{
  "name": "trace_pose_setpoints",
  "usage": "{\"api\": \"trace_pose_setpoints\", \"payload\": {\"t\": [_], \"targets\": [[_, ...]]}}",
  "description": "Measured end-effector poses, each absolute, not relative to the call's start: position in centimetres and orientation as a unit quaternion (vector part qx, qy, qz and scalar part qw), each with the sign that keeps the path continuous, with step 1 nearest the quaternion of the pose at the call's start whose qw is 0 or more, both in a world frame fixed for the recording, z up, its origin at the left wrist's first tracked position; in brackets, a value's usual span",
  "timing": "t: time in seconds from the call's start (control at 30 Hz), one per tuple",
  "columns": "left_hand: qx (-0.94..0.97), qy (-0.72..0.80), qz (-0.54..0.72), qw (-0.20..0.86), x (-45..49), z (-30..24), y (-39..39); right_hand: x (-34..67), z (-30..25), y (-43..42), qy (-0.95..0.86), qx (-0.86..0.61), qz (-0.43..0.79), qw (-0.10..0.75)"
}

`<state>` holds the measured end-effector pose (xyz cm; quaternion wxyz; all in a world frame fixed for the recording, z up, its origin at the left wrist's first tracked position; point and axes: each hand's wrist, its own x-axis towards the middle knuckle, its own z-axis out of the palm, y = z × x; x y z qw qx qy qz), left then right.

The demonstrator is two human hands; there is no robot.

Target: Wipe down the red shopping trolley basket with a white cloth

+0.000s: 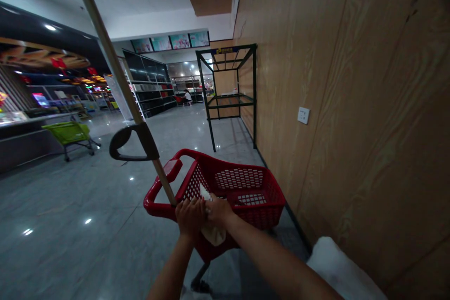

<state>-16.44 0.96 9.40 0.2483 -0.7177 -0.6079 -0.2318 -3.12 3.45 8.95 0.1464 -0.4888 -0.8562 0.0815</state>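
A red plastic shopping cart (242,168) with mesh sides stands in front of me. My left hand (191,213) is closed over its near rim, fingers curled down. Just right of it, my right hand (218,211) is closed on a pale cloth (213,235), bunched over the rim and hanging outside. A white tip of the cloth pokes up between the hands. Slanting down from the upper left, a wooden pole (116,70) with a black loop handle (135,143) ends beside my left hand; its lower end is hidden.
A wood-panelled wall (333,103) with a socket (303,115) runs along the right. Ahead stands a dark metal frame (228,103). Left are a green cart (68,132) and a counter; shelves (151,79) and a crouching person (187,98) are farther off. White material (341,272) lies lower right.
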Motion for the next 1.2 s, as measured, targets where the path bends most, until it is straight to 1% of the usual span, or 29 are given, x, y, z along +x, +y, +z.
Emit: {"api": "trace_pose_setpoints", "payload": {"t": [0.07, 0.13, 0.3, 0.4, 0.53, 0.67, 0.8, 0.9, 1.2], "targets": [[-0.712, -0.606, -0.25, 0.251, -16.1, 8.9, 1.7, -1.7, 8.8, 4.0, -0.85, -0.5, 0.08, 0.142], [-0.705, -0.612, -0.257, 0.25, -15.4, 8.8, 2.4, 1.9, 8.1, 4.4, -0.84, -0.517, 0.079, 0.147], [-0.703, -0.613, -0.261, 0.249, -13.6, 9.4, 4.1, 13.6, 5.5, 4.5, -0.801, -0.56, 0.059, 0.2], [-0.71, -0.599, -0.269, 0.255, -12.8, 9.8, 5.0, 18.1, 4.3, 4.4, -0.786, -0.574, 0.065, 0.222], [-0.707, -0.613, -0.252, 0.248, -9.7, 9.5, 5.3, 19.6, 3.6, 4.1, -0.784, -0.575, 0.086, 0.215], [-0.747, -0.608, -0.203, 0.177, -2.4, 7.5, 5.1, 18.2, 3.6, 3.8, -0.783, -0.571, 0.071, 0.235], [-0.73, -0.637, -0.201, 0.147, 3.1, 5.4, 5.3, 17.1, 3.9, 4.0, -0.792, -0.568, 0.066, 0.213], [-0.745, -0.627, -0.186, 0.134, 3.4, 5.3, 5.7, 18.1, 3.9, 4.4, -0.805, -0.552, 0.064, 0.209], [-0.774, -0.614, -0.108, 0.113, 1.1, 6.5, 8.5, 25.9, 1.7, 3.7, -0.789, -0.554, 0.023, 0.266]]}}
